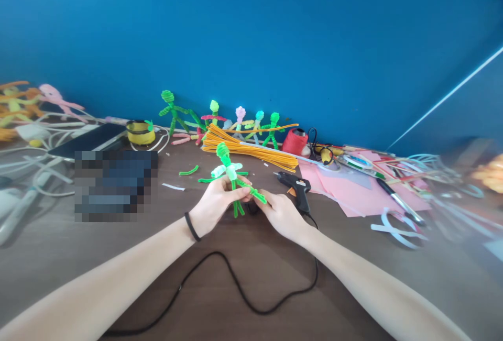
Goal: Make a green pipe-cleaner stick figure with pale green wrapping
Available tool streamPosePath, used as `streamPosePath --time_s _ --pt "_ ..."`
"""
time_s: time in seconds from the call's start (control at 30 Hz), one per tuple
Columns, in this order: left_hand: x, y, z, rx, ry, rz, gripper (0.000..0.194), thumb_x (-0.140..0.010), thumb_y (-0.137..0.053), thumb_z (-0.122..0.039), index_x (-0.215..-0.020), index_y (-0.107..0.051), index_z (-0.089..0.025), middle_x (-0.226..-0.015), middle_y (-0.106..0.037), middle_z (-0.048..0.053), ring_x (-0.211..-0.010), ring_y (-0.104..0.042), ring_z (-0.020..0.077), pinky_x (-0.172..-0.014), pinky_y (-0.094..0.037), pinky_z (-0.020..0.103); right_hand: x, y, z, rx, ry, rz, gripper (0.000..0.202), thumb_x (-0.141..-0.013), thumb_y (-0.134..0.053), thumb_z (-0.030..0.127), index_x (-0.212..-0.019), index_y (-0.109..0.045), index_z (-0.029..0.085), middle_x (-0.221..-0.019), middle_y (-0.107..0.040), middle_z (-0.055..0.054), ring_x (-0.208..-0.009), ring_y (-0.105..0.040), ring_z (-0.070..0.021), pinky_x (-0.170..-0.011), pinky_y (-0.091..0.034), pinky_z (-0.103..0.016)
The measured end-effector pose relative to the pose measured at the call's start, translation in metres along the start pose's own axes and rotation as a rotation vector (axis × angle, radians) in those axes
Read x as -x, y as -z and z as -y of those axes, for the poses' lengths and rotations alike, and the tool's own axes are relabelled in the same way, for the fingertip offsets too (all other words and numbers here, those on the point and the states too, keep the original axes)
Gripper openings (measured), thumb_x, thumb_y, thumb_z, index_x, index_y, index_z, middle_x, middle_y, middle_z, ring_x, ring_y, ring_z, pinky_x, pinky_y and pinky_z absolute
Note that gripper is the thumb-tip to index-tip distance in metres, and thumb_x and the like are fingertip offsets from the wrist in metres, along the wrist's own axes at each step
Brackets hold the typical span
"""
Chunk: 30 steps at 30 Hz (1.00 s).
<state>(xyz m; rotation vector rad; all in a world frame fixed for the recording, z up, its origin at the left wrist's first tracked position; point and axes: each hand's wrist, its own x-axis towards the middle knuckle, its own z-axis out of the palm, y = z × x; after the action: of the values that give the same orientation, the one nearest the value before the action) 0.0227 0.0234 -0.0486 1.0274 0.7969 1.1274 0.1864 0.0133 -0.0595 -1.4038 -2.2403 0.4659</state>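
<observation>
A pipe-cleaner figure [223, 156], green with a pale mint-white band around its chest and arms, is held upright above the table. My left hand [214, 202], with a black band at the wrist, pinches it around the body and legs. My right hand [281, 212] is closed at the end of a green pipe-cleaner strand that slants out from the figure to the right; its fingertips are partly hidden. Behind the hands lie a short green pipe-cleaner piece [188, 171] and a white paper strip [173, 187].
A black glue gun [296, 190] lies right of my right hand, its cable [243, 291] looping across the front. Orange pipe cleaners [251, 151] lie behind. Several finished figures [168, 105] lean against the blue wall. Pink paper [353, 194] and a marker [398, 202] lie right, a blurred-out dark object [118, 184] left.
</observation>
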Motion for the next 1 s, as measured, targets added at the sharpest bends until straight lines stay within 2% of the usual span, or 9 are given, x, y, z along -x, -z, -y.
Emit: streamPosePath --time_s 0.1,0.3,0.5,0.63,0.7,0.8,1.0 --pt "0.0 0.0 0.0 -0.029 -0.018 -0.006 0.018 -0.06 -0.07 -0.019 -0.074 -0.059 -0.015 -0.065 -0.061 -0.001 -0.059 -0.056 0.0102 -0.06 -0.046 0.023 0.004 -0.002 0.005 0.134 0.075 0.046 0.028 -0.088 -0.032 0.031 -0.093 -0.059 0.021 -0.068 -0.064 -0.003 -0.057 -0.057 -0.0154 -0.053 -0.032 -0.023" --pt "0.003 -0.003 -0.004 -0.225 -0.055 -0.098 0.016 -0.059 -0.069 -0.021 -0.07 -0.059 -0.016 -0.063 -0.062 0.0 -0.057 -0.056 0.0137 -0.057 -0.045 0.026 0.01 -0.005 0.012 0.224 0.203 0.107 0.027 -0.087 -0.037 0.035 -0.089 -0.058 0.018 -0.069 -0.066 -0.004 -0.056 -0.059 -0.0154 -0.052 -0.032 -0.023" --pt "0.003 -0.003 -0.01 -0.487 -0.178 -0.18 0.007 -0.06 -0.065 -0.018 -0.064 -0.06 -0.018 -0.061 -0.06 -0.001 -0.06 -0.053 0.0139 -0.06 -0.04 0.024 0.009 0.0 0.007 0.119 0.217 -0.003 0.027 -0.087 -0.037 0.03 -0.078 -0.059 0.017 -0.062 -0.062 -0.004 -0.054 -0.057 -0.0138 -0.053 -0.032 -0.022" --pt "0.001 0.0 -0.009 -0.595 -0.156 -0.171 0.004 -0.062 -0.063 -0.021 -0.064 -0.06 -0.019 -0.053 -0.054 -0.004 -0.05 -0.046 0.0119 -0.052 -0.036 0.024 0.005 0.007 0.003 -0.01 0.144 -0.081 0.028 -0.087 -0.037 0.031 -0.075 -0.058 0.017 -0.062 -0.06 -0.002 -0.055 -0.054 -0.0117 -0.057 -0.034 -0.021" --pt "0.0 0.001 -0.007 -0.579 -0.118 -0.145 0.005 -0.062 -0.062 -0.022 -0.064 -0.059 -0.019 -0.051 -0.053 -0.005 -0.049 -0.047 0.0122 -0.05 -0.036 0.024 0.003 0.01 0.001 -0.076 0.083 -0.12 0.027 -0.086 -0.039 0.033 -0.075 -0.057 0.017 -0.066 -0.06 -0.002 -0.058 -0.053 -0.0116 -0.057 -0.035 -0.021" --pt "-0.001 0.001 -0.004 -0.486 -0.089 -0.1 0.01 -0.06 -0.063 -0.023 -0.067 -0.057 -0.018 -0.057 -0.057 -0.003 -0.056 -0.054 0.0145 -0.056 -0.041 0.025 0.0 0.013 -0.002 -0.166 0.024 -0.134 0.027 -0.085 -0.04 0.035 -0.075 -0.056 0.017 -0.067 -0.058 0.0 -0.059 -0.051 -0.0114 -0.056 -0.035 -0.02" --pt "0.002 -0.002 -0.003 -0.304 -0.048 0.005 0.014 -0.062 -0.066 -0.023 -0.07 -0.056 -0.017 -0.06 -0.059 -0.001 -0.06 -0.058 0.014 -0.062 -0.045 0.026 -0.005 0.011 -0.007 -0.284 0.037 -0.068 0.027 -0.086 -0.039 0.032 -0.066 -0.051 0.016 -0.059 -0.049 0.003 -0.057 -0.046 -0.0097 -0.056 -0.034 -0.019"
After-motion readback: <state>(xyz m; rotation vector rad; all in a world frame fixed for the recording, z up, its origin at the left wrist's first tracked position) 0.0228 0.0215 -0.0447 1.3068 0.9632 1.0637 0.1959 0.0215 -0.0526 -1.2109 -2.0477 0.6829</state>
